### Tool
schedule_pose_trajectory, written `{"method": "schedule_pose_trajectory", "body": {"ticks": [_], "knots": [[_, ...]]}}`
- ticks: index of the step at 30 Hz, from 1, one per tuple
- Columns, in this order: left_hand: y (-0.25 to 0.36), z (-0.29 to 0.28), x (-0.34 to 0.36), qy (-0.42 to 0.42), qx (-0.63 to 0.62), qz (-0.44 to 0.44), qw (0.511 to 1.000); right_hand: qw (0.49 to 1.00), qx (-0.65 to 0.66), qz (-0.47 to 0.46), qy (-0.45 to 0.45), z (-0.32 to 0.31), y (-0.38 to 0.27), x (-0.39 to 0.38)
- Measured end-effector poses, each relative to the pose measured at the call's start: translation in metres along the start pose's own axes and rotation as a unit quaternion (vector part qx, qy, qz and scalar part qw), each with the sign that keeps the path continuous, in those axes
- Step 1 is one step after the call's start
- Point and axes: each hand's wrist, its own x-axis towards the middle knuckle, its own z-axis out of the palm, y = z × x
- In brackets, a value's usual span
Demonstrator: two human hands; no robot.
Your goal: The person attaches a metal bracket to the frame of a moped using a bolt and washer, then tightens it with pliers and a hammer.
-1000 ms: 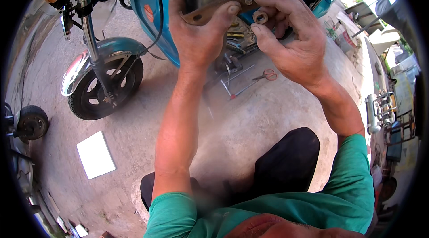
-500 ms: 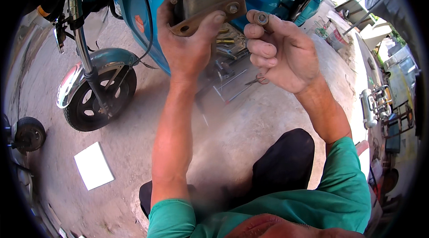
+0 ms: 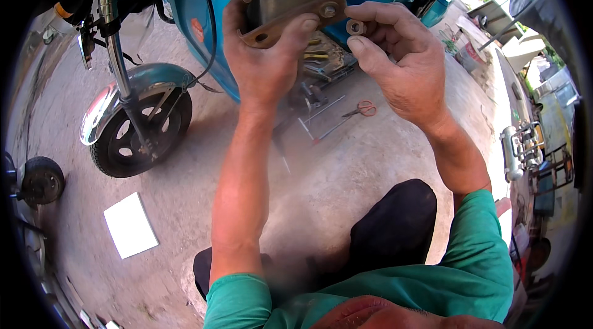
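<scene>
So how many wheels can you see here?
2. The scooter's front wheel stands left of the left hand; a smaller wheel sits at the far left edge. Others may be hidden.

Bright daylight, sky blown out top right; soft shadows on floor [image 3: 346,187]; fisheye bend + dark rim; slight blur.

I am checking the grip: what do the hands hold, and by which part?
Left hand holds a rusty metal bracket by its flat bar. Right hand pinches a small ring-shaped washer by its rim.
</scene>
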Motion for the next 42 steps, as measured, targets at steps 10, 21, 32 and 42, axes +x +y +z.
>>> {"method": "schedule_pose_trajectory", "body": {"ticks": [10,21,32,42], "knots": [[0.003,0.0,-0.001,0.004,0.037,-0.015,0.999,0.938,-0.219,-0.252,0.09,0.014,0.001,0.017],[-0.001,-0.001,-0.002,0.001,0.022,0.0,1.0,0.907,-0.253,-0.327,0.086,0.012,0.014,0.031],[-0.01,-0.001,0.0,0.0,-0.004,0.007,1.0,0.88,-0.278,-0.386,0.003,-0.002,0.012,0.04],[-0.005,0.002,0.004,0.011,-0.087,-0.035,0.996,0.843,-0.276,-0.461,0.023,0.002,0.005,0.062]]}}
